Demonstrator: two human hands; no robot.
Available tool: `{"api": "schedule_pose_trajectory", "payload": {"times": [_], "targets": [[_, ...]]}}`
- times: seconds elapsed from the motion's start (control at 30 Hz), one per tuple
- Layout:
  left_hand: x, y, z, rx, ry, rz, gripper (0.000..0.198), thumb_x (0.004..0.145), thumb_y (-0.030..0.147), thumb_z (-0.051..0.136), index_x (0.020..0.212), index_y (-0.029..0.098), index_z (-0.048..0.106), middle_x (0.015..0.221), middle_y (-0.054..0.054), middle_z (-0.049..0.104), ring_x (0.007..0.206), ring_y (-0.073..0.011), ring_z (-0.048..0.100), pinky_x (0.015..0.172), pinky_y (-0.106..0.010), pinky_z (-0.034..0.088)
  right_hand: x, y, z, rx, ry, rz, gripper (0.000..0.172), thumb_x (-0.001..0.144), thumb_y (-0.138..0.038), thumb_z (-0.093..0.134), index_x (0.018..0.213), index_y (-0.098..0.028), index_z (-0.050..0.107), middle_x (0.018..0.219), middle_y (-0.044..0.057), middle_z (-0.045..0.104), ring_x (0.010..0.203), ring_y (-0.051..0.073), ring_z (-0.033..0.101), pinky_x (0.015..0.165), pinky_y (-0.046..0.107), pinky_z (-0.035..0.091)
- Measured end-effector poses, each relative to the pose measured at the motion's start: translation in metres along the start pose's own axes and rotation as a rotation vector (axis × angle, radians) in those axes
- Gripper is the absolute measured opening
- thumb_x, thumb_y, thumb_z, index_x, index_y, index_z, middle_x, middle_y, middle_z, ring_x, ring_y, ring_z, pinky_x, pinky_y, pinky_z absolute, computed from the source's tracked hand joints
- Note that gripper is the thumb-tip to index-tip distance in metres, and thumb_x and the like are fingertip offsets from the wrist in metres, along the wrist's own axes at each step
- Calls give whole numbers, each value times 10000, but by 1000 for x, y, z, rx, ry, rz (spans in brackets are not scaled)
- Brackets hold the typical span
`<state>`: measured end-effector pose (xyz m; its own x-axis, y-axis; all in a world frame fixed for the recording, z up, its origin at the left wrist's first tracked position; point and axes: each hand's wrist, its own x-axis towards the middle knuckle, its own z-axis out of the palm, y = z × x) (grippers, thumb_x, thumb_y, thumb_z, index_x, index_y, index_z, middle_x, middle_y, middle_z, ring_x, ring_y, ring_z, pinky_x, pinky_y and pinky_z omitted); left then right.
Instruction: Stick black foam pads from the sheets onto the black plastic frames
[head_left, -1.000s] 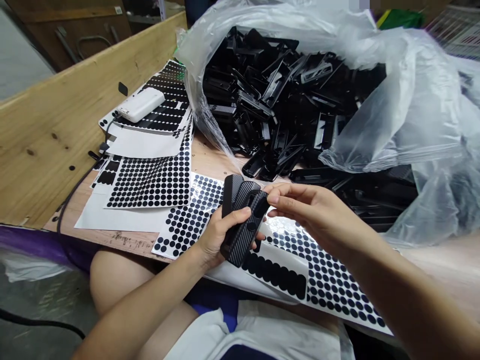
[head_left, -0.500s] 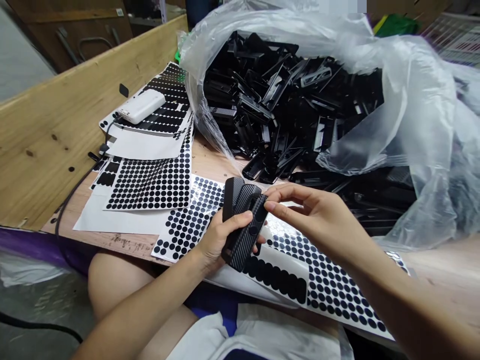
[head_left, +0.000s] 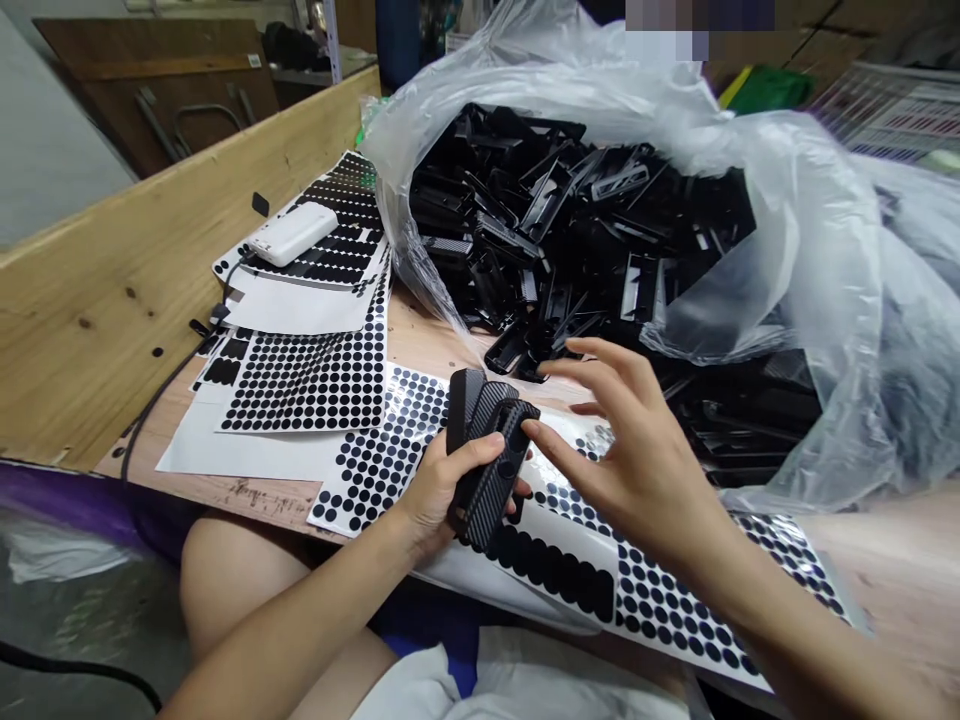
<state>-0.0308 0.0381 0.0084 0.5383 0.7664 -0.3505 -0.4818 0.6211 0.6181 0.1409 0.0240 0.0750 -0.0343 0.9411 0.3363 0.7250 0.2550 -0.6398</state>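
Note:
My left hand [head_left: 442, 490] grips a small stack of black plastic pieces [head_left: 491, 490] with a diagonal ribbed, carbon-like texture. Its thumb presses on the top piece, where dark round spots show. My right hand [head_left: 630, 430] has its fingers spread apart, the thumb tip close to the upper right end of the stack; whether it touches I cannot tell. Beneath both hands lie white sheets of black round stickers [head_left: 667, 600]. Just beyond, a clear plastic bag [head_left: 817, 200] gapes around a heap of similar black plastic parts [head_left: 525, 220].
More sticker sheets [head_left: 307, 385] are piled at the left, with a white power bank [head_left: 292, 235] and its black cable [head_left: 161, 385] on them. A raised wooden board [head_left: 135, 290] borders the table on the left. A green item [head_left: 769, 90] and a white basket [head_left: 885, 110] stand behind.
My right hand has opened, its fingers lifting away from the black pieces and spreading. My left hand keeps its grip on the stack. The camera view has shifted slightly.

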Motion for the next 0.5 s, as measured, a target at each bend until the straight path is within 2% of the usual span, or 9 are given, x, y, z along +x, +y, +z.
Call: {"api": "schedule_pose_trajectory", "payload": {"times": [0.07,0.13,0.27,0.3,0.37,0.43,0.5], "targets": [[-1,0,0,8,9,-2,389,772,430,827,985,128,707,775,-41,701,616,-149,693,512,-206,557,1,4,2,27,-35,11,505,857,-483,734,1297,-263,617,1475,161,472,1306,360,545,896,487,607],[-1,1,1,20,15,4,400,765,430,829,986,123,702,782,-46,703,616,-152,692,508,-210,559,6,12,4,112,-97,71,563,847,-528,736,1328,-272,594,1448,149,496,1252,335,583,889,475,611],[-2,3,2,64,8,30,462,731,446,848,980,93,685,906,-100,730,648,-159,700,510,-215,560,14,28,9,252,78,308,551,866,-622,677,1276,-260,610,1412,144,546,1260,335,572,978,523,544],[-2,3,2,74,17,36,479,726,454,850,989,94,674,915,-105,732,646,-160,698,512,-218,560,13,28,12,336,63,371,566,866,-636,672,1286,-263,601,1394,138,571,1249,327,581,972,510,542],[-3,3,3,95,44,51,551,730,491,839,1086,119,642,878,-81,726,607,-159,682,502,-231,549,6,22,20,574,-122,454,599,839,-629,714,1301,-268,591,1292,115,639,1129,293,638,857,434,579],[-5,3,3,136,34,67,700,751,543,813,1289,169,565,841,-43,716,561,-164,665,499,-255,537,-3,9,31,813,-310,496,600,796,-589,781,1264,-256,606,1073,68,680,871,229,663,610,312,556],[-6,2,3,206,-5,63,824,808,597,756,1474,233,437,890,-39,725,619,-189,690,555,-281,546,-10,-5,38,1003,-330,559,551,770,-553,820,1179,-243,620,853,0,630,628,154,571,436,233,424]]}}
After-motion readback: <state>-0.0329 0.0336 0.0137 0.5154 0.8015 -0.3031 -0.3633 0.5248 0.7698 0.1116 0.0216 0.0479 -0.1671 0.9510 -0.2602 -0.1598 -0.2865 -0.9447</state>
